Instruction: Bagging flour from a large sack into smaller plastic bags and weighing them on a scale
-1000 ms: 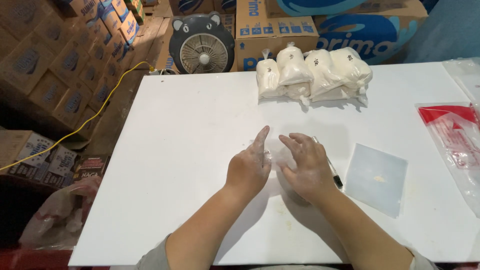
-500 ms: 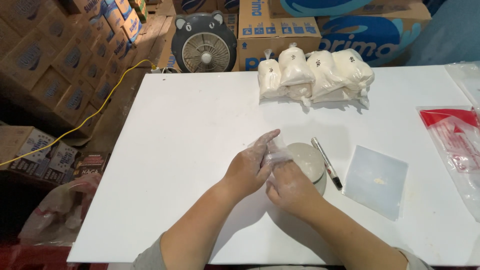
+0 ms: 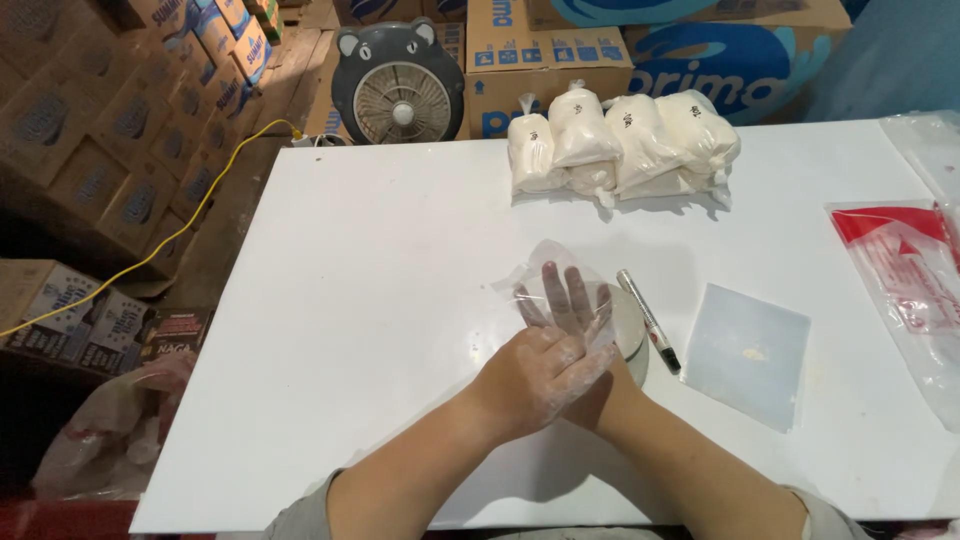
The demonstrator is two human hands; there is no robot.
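Right hand apparently inside clear bag, left hand atop.

A white tabletop carries everything. At its far edge, right of centre, four tied clear bags of white powder lie side by side, touching one another. Near the middle lies a black-and-white marker pen, its length running from far-left to near-right. Just right of the pen rests a pale blue-grey square sheet with a small yellowish speck on it. Along the right edge lies a stack of clear plastic packets with red printed tops. Beyond the far edge stands a grey fan with bear ears, with cardboard boxes behind it. More boxes are stacked on the left, where a yellow cable trails across the floor.
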